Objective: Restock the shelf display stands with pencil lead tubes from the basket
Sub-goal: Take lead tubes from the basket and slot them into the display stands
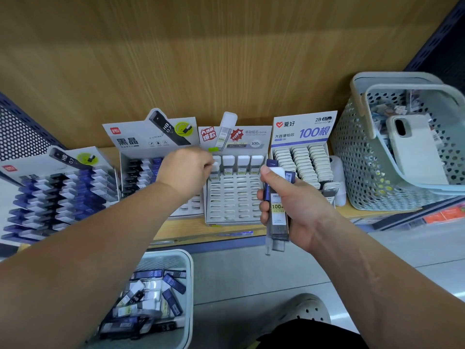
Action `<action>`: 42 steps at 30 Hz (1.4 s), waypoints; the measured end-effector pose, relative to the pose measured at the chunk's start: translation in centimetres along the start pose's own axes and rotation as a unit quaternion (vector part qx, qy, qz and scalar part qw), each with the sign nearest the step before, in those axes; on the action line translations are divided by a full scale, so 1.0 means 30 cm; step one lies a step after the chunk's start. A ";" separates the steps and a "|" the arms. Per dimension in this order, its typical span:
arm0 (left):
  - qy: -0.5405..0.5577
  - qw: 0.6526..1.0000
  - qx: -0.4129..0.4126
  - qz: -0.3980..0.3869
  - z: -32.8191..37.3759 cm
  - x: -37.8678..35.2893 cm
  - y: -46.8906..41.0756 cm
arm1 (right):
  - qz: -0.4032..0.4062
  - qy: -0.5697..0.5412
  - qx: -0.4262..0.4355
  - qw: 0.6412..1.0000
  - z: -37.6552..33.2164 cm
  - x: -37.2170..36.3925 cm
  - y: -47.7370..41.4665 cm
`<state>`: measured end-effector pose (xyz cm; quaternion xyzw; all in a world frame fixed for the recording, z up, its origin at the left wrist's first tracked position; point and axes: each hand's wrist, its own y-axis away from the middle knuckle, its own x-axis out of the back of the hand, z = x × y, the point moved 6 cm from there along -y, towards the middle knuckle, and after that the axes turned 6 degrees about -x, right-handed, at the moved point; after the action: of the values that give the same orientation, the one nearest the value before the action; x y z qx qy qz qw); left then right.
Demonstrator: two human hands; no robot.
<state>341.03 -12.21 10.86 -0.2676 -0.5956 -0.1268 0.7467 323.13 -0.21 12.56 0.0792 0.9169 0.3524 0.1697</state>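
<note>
My left hand point(185, 170) pinches a white-capped pencil lead tube point(215, 172) at the top-left slot of the middle white display stand point(232, 205). That stand holds one row of white-capped tubes point(242, 165) at its back; its other slots are bare. My right hand point(289, 202) grips a bunch of lead tubes point(276, 212) upright, in front of the stand's right edge. The basket point(187, 278) on the floor below holds several dark and white tubes.
Two stands of blue and black tubes point(60, 190) point(142, 172) fill the shelf's left. A stand of white boxes point(300, 159) sits at the right. Beyond it, a perforated basket point(364, 157) holds a phone point(415, 147). My shoe point(309, 311) is on the floor.
</note>
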 end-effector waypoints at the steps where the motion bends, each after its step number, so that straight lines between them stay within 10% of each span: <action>1: -0.010 1.000 -0.014 -0.002 0.005 -0.006 0.002 | 0.000 0.001 -0.001 1.000 0.000 0.001 0.000; 10: 0.161 0.984 0.069 0.022 0.094 0.081 0.024 | -0.025 0.028 0.008 0.999 0.001 -0.025 0.003; 16: 0.542 0.816 0.178 -0.094 0.338 0.105 0.132 | 0.038 0.042 0.040 0.998 -0.003 -0.004 0.005; 42: 0.671 0.703 0.237 0.000 0.274 0.131 0.084 | 0.052 0.032 0.048 0.997 -0.021 -0.010 0.036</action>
<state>336.56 -5.08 15.19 0.0735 0.0520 -0.1276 0.9877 323.21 0.13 13.80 0.1238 0.9323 0.3186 0.1179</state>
